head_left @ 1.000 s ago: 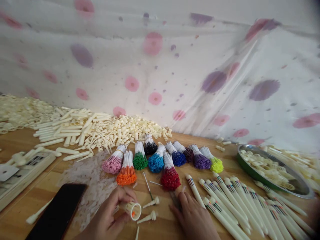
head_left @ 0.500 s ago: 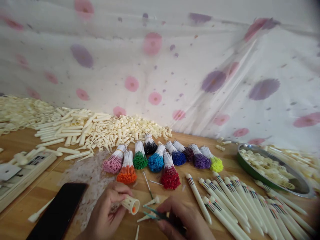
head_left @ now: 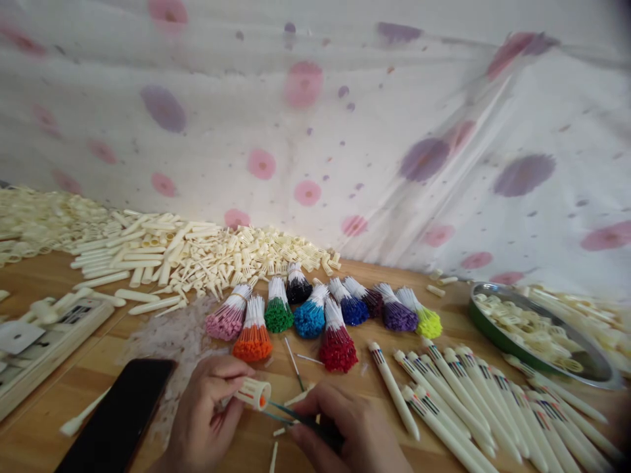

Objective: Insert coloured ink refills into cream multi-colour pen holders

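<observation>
My left hand pinches a cream slotted pen sleeve with its open end facing right; an orange piece shows inside. In my right hand is a pair of dark tweezers, its tips apart and close to the sleeve's mouth. Beyond my hands stand bundles of white-stemmed refills with coloured ends, among them orange, red and green. Two loose refills, a dark green-ended refill and another beside it, lie between the bundles and my hands. Small cream parts lie partly hidden under my right hand.
Finished-looking multicolour pens lie in rows at the right. Behind them is an oval metal tray of cream rings. A black phone and a power strip lie at the left. Cream barrels and caps are heaped behind.
My right hand has moved left, bringing the tweezers' tips from beside the sleeve up to its mouth. My left hand and the sleeve have shifted slightly left.
</observation>
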Available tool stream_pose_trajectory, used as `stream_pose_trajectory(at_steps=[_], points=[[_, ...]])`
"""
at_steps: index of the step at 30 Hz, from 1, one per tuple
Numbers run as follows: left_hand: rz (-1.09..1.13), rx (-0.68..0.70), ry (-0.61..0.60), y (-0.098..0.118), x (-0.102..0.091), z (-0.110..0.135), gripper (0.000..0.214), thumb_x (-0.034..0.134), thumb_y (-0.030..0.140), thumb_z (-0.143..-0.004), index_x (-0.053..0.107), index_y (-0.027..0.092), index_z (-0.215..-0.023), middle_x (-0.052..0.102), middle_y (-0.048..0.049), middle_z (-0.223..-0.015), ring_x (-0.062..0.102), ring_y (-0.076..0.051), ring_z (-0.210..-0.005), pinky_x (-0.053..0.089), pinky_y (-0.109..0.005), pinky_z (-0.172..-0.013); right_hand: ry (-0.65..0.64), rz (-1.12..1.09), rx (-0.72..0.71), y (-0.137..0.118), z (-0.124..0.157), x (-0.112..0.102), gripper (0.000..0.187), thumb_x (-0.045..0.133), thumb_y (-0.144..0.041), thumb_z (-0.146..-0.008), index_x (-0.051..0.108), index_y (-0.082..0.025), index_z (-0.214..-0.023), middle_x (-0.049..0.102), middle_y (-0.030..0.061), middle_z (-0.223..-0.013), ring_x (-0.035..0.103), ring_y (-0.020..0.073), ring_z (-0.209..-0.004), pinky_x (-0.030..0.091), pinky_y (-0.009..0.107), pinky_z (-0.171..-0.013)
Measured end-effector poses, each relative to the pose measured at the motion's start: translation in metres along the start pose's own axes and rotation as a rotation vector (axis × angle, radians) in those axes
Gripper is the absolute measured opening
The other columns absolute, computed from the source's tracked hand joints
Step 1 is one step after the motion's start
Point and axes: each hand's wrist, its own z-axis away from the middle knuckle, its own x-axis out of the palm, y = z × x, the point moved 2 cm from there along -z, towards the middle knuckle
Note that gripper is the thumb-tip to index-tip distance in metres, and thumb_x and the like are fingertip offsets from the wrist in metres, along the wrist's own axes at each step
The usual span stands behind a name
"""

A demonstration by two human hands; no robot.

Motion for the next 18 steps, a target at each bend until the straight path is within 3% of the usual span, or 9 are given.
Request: stream_pose_trajectory(at_steps=[8, 18], points=[[-0.038, 0.019, 0.000, -0.0003, 0.0006, -0.0032, 0.032, 0.055, -0.003, -0.069, 0.052, 0.021, -0.090, 0.065, -0.0001, -0.086, 0.065, -0.016, -0.077, 0.053, -0.027, -0.068, -0.005, -0.021, 0.023, 0.0001, -0.0018, -0.0009, 0.004, 0.061, -0.017, -0.073, 0.065, -0.016, -0.074, 0.063, 0.0017, -0.064, 0.054, 0.0112, -0.056, 0.037, 0.018, -0.051], [-0.038, -0.035, 0.004, 0.0008, -0.0003, 0.0001, 0.031, 0.058, 0.001, -0.069, 0.054, 0.025, -0.089, 0.067, -0.0001, -0.083, 0.067, -0.018, -0.073, 0.056, -0.028, -0.064, 0.016, 0.027, -0.056, 0.0006, -0.0011, -0.0002, 0.006, 0.059, -0.014, -0.074, 0.063, -0.018, -0.074, 0.062, 0.0007, -0.064, 0.054, 0.0113, -0.055, 0.037, 0.019, -0.051]])
